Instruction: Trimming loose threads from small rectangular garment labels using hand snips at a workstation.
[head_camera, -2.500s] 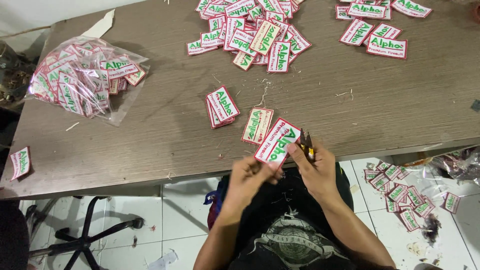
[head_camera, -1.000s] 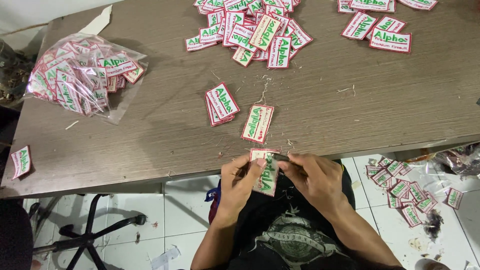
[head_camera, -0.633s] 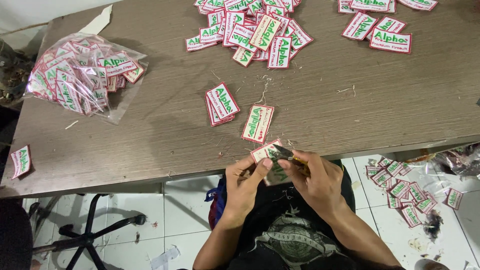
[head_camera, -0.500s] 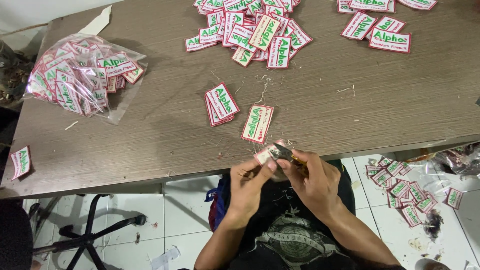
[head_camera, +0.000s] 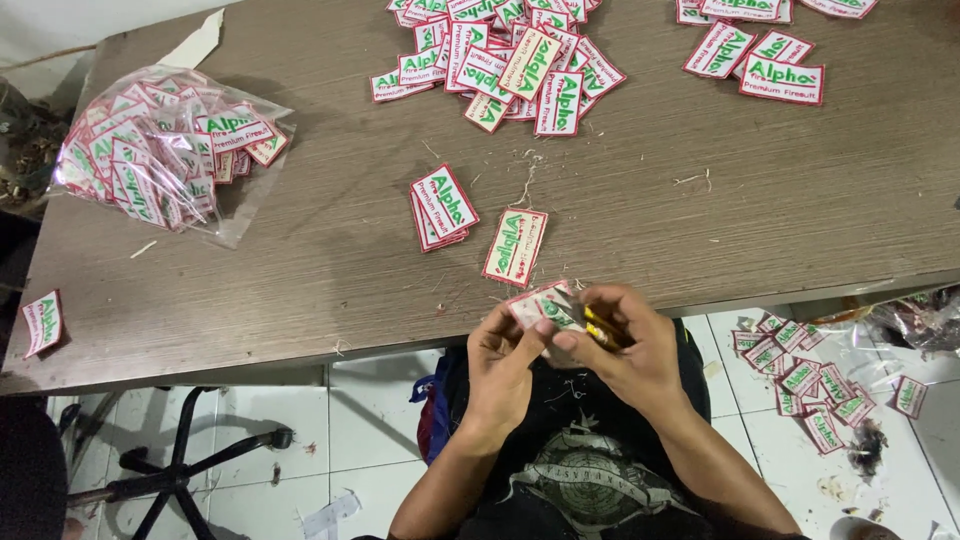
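Between both hands, the patch (head_camera: 540, 305) is pinched by the left hand (head_camera: 505, 355), long axis pointing toward the right hand (head_camera: 625, 345) (clutching small yellow-handled snips (head_camera: 597, 328)).

Grey-brown wood-grain desk (head_camera: 700, 200) seen from above. Lying on it: a clear plastic bag (head_camera: 165, 150) stuffed with embroidered patches at the left; a large loose heap of patches (head_camera: 510, 55) at the top centre; a smaller group of patches (head_camera: 765, 50) at the top right; a short stack (head_camera: 442, 207) near the middle with a single patch (head_camera: 515, 246) just beside it; one lone patch (head_camera: 43, 322) at the near left corner; scattered thread scraps (head_camera: 528, 178). On the tiled floor (head_camera: 380, 430), more patches (head_camera: 810, 380) lie at the right.
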